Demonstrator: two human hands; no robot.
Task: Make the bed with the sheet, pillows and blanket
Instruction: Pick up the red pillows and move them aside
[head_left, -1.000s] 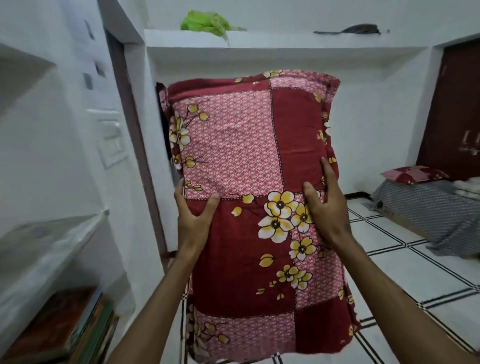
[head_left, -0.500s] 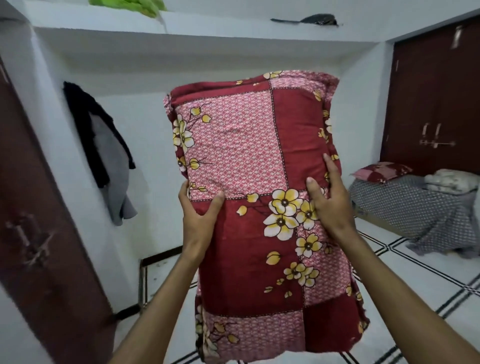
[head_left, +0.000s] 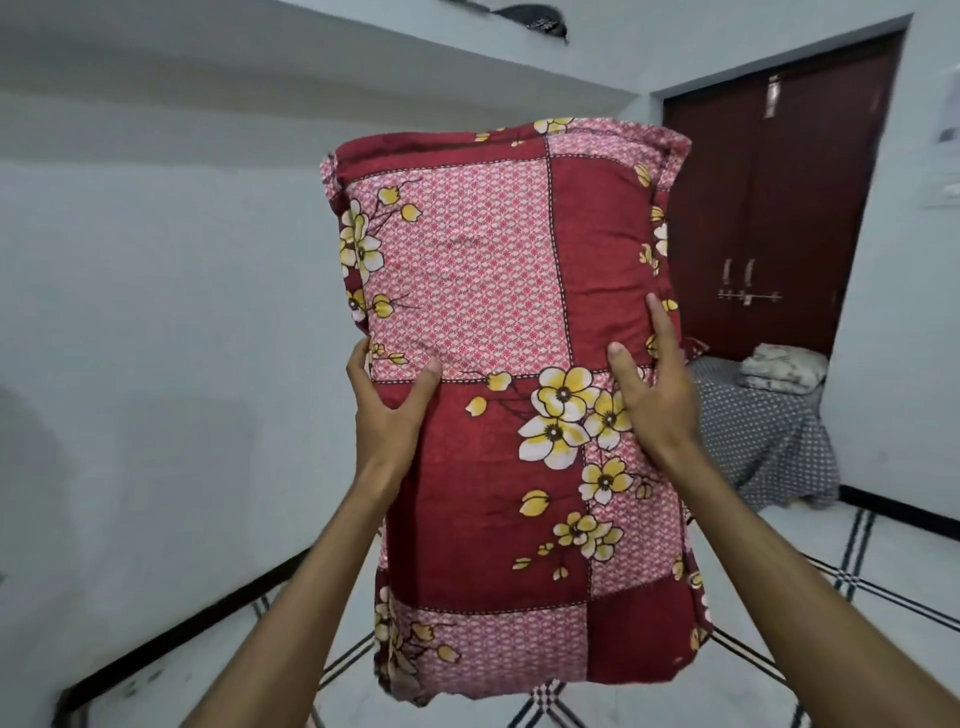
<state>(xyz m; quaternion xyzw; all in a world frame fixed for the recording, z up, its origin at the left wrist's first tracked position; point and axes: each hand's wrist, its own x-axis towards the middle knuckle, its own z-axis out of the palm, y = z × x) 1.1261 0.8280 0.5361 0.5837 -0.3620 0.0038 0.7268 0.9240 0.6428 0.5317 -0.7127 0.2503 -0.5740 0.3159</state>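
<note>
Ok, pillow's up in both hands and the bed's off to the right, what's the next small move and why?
Probably carry the pillow rightward toward the bed. Both the left hand and the right hand grip its sides, holding it upright in mid-air, clear of the floor. The bed, covered with a dotted grey sheet, stands apart, by the dark red door, with a folded blanket on it.

Red floral patchwork pillow (head_left: 519, 322); grey dotted sheet (head_left: 769, 441).

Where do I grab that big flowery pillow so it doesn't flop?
Grip the pillow at its two long side edges, about the middle, coming in from both sides like the left hand and right hand do. It's tall and soft.
</note>
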